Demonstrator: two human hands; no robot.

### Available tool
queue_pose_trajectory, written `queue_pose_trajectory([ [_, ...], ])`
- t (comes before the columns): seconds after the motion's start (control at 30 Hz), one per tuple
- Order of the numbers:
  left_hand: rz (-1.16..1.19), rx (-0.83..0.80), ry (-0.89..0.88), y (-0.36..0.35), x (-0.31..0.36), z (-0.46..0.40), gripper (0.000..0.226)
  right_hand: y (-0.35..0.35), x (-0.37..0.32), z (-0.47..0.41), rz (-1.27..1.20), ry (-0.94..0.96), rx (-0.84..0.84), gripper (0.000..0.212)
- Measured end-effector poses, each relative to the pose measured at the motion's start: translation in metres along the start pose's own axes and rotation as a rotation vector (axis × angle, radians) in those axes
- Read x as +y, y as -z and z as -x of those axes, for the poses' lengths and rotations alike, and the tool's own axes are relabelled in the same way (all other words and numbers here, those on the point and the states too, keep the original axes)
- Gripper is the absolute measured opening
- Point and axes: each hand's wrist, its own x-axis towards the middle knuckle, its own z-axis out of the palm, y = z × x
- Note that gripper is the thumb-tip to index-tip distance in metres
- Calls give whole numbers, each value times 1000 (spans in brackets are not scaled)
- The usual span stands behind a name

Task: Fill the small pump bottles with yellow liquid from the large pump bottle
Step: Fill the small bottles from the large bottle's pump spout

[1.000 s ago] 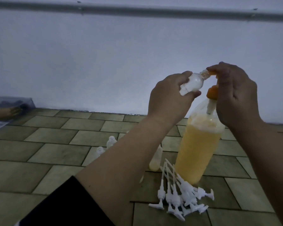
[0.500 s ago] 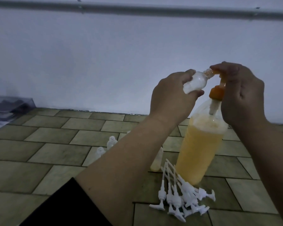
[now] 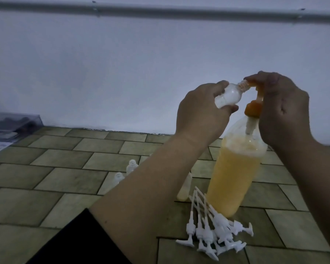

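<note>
A large clear bottle of yellow liquid stands on the tiled floor, topped by an orange pump. My right hand is curled over the pump head, whose stem stands raised. My left hand holds a small clear bottle tilted, its threaded mouth against the orange spout. The small bottle looks clear inside. Another small bottle with yellow liquid stands just left of the big bottle, partly hidden by my left forearm.
A pile of several white pump tops lies in front of the large bottle. Two small clear bottles stand on the tiles further left. A clear box sits by the wall at far left.
The orange pump head has risen, its stem now extended. Both hands and the small bottle lifted slightly with it; the spout stays at the bottle's mouth.
</note>
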Motion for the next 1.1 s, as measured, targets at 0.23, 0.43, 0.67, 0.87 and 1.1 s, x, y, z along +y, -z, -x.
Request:
queue_pose_trajectory([
  [0.23, -7, -20, 3, -6, -8, 11, 46, -12, 8, 14, -25, 11, 40, 51],
  [0.43, -48, 6, -5, -2, 0, 2, 47, 0, -1, 3, -7, -17, -22, 52],
  [0.67, -65, 18, -20, -9, -1, 6, 47, -5, 3, 14, 32, 40, 64, 48],
  [0.87, -82, -1, -12, -7, 0, 7, 43, 2, -1, 11, 54, 11, -20, 57],
  [1.1, -65, 37, -42, -5, 5, 3, 44, -1, 2, 6, 90, 66, 32, 55],
])
